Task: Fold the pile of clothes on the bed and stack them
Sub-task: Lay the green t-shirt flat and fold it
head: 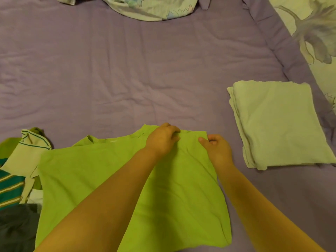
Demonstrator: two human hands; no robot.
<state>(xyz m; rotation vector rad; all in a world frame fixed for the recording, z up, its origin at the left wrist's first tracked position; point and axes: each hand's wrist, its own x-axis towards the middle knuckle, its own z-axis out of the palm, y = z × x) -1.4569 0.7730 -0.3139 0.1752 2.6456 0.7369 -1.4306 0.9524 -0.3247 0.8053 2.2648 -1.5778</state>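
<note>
A bright green garment [87, 171] lies spread flat on the purple bed sheet [127, 70], near the front. My left hand [162, 139] grips its far edge with curled fingers. My right hand [216, 148] pinches the far right corner of the same garment between thumb and fingers. A folded pale green garment [280, 124] lies flat on the sheet to the right, apart from my hands. An unfolded pile [16, 179] with a striped green piece and a dark piece sits at the left edge, touching the green garment.
A crumpled floral cloth [151, 8] lies at the far edge of the bed. A floral pillow or cover [316, 33] runs along the right side.
</note>
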